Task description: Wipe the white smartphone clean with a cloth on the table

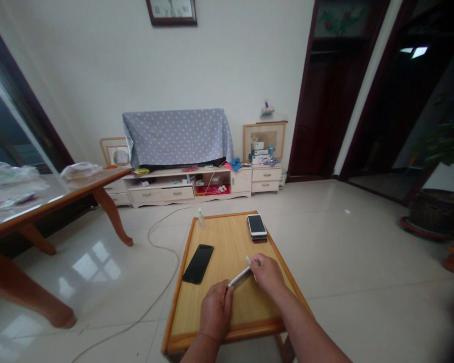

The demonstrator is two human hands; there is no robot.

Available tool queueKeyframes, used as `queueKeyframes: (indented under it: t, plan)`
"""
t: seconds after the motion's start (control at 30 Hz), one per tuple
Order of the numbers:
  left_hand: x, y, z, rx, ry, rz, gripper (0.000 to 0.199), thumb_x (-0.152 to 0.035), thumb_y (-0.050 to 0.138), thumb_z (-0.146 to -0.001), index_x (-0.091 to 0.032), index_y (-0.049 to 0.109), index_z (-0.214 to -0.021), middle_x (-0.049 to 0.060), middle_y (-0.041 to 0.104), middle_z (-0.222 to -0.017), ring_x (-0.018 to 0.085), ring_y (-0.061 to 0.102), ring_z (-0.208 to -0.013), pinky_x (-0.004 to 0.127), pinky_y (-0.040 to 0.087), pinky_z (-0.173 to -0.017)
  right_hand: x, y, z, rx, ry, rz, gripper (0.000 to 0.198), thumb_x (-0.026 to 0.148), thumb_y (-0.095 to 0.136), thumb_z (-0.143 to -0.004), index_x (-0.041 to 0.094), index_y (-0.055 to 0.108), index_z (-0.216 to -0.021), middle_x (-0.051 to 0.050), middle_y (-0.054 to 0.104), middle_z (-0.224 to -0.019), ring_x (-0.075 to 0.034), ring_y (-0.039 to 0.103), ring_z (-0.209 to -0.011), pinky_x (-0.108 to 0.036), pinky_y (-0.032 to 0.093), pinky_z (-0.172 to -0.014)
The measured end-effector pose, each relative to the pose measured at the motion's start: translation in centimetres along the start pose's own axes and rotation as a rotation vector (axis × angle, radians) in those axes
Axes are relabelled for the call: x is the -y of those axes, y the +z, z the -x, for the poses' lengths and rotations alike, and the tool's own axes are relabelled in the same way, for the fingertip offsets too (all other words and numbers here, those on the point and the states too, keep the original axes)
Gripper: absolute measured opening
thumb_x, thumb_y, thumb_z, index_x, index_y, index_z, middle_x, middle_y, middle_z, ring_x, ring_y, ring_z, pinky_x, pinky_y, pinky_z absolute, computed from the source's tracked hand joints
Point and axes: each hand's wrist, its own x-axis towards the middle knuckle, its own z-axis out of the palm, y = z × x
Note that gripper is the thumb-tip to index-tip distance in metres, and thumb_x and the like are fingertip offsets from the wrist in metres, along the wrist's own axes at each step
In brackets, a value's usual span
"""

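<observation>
My left hand [216, 307] is closed around the lower left end of a phone [240, 276], which is tilted so that mostly its pale edge shows. At the phone's upper right end, my right hand [268, 274] has its fingers pinched, with a small whitish bit of something [248, 259] poking out at the fingertips; I cannot make out what it is. Left of my hands, a black phone [199, 263] lies flat on the small wooden table [227, 232]. Farther back on the right rests a stack of phones [257, 226], the top one with a white frame.
A small clear bottle [201, 219] stands at the table's far left corner. A cable [162, 244] runs along the floor on the left, near a larger wooden table [109, 177]. Beyond is a low white cabinet [162, 194]; a potted plant [435, 212] stands at right.
</observation>
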Motion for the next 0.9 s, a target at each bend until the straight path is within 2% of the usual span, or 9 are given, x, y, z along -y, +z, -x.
queueKeyframes:
  t: [0.27, 0.37, 0.57, 0.67, 0.8, 0.9]
  plan:
    - [-0.1, -0.1, -0.1, 0.061, -0.013, 0.075, 0.030, -0.035, 0.040, -0.101, -0.023, 0.066, -0.112, 0.009, 0.072, -0.105, 0.021, 0.067, -0.100, 0.034, 0.052, -0.089, 3.4, 3.7, 4.1, 0.141, -0.191, 0.030, 0.012, 0.025, 0.060, -0.086, 0.024, 0.069, -0.078, -0.001, 0.073, -0.078, -0.014, 0.061, -0.071, -0.026, 0.027, -0.060]
    - [-0.1, -0.1, -0.1, 0.064, -0.026, 0.069, 0.030, -0.037, 0.041, -0.101, -0.024, 0.066, -0.110, 0.008, 0.072, -0.103, 0.021, 0.066, -0.098, 0.034, 0.051, -0.089, 2.8, 3.2, 3.3, 0.138, -0.151, 0.014, 0.014, 0.025, 0.059, -0.086, 0.024, 0.070, -0.078, -0.001, 0.073, -0.078, -0.014, 0.061, -0.072, -0.026, 0.027, -0.060]
    - [0.0, 0.0, 0.0, 0.052, -0.041, 0.032, 0.030, -0.039, 0.042, -0.100, -0.023, 0.065, -0.110, 0.007, 0.072, -0.102, 0.022, 0.066, -0.098, 0.036, 0.052, -0.089, -0.3, 0.2, -0.1, -0.013, 0.013, 0.011, 0.017, 0.026, 0.057, -0.089, 0.022, 0.069, -0.079, -0.002, 0.072, -0.078, -0.014, 0.061, -0.072, -0.024, 0.028, -0.060]
    - [0.0, 0.0, -0.1, 0.057, -0.034, 0.044, 0.029, -0.038, 0.041, -0.101, -0.024, 0.065, -0.109, 0.007, 0.072, -0.102, 0.021, 0.066, -0.098, 0.035, 0.052, -0.089, 0.3, 0.9, 0.8, -0.006, -0.037, 0.028, 0.018, 0.025, 0.056, -0.090, 0.022, 0.068, -0.077, -0.002, 0.072, -0.077, -0.014, 0.060, -0.072, -0.025, 0.027, -0.061]
    - [-0.2, -0.1, -0.2, 0.072, -0.018, 0.083, 0.027, -0.035, 0.041, -0.100, -0.024, 0.065, -0.108, 0.007, 0.072, -0.103, 0.021, 0.067, -0.099, 0.035, 0.052, -0.089, 2.6, 3.5, 3.7, 0.082, -0.159, 0.057, 0.015, 0.024, 0.059, -0.086, 0.023, 0.067, -0.074, -0.001, 0.071, -0.075, -0.013, 0.059, -0.068, -0.026, 0.023, -0.059]
    - [-0.2, -0.2, -0.2, 0.074, -0.016, 0.094, 0.027, -0.034, 0.042, -0.100, -0.024, 0.065, -0.110, 0.007, 0.072, -0.106, 0.021, 0.067, -0.101, 0.035, 0.052, -0.091, 3.3, 4.0, 4.3, 0.119, -0.175, 0.043, 0.012, 0.024, 0.060, -0.085, 0.023, 0.068, -0.077, -0.001, 0.071, -0.075, -0.014, 0.059, -0.069, -0.026, 0.023, -0.058]
